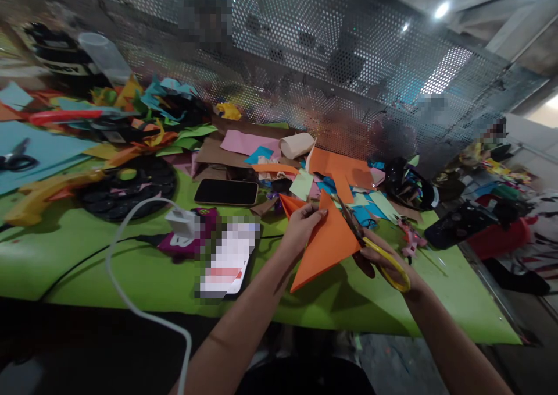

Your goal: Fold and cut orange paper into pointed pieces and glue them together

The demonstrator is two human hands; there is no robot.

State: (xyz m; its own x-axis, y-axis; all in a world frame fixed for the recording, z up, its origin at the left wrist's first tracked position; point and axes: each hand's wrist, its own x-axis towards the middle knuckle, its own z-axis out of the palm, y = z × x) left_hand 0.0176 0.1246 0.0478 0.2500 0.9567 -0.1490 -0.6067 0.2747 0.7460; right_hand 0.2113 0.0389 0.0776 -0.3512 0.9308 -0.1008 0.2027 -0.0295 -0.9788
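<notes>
My left hand (pixel 303 225) pinches a folded sheet of orange paper (pixel 331 242) near its upper left edge. The paper hangs above the green table, its pointed corners sticking out up, down and to the right. In my right hand (pixel 377 255) is a pair of scissors (pixel 386 261) with yellow handles, my fingers closed around the grips. The dark blades lie along the paper's right edge; whether they are parted I cannot tell. Behind the paper lie scraps of orange, blue and pale green paper (pixel 303 184).
On the green table (pixel 148 284) are a lit phone (pixel 229 261), a dark phone (pixel 225 192), a charger (pixel 182 223) with a white cable, a black round tray (pixel 131 194) and a yellow glue gun (pixel 52 194). A perforated metal panel (pixel 296 52) stands behind.
</notes>
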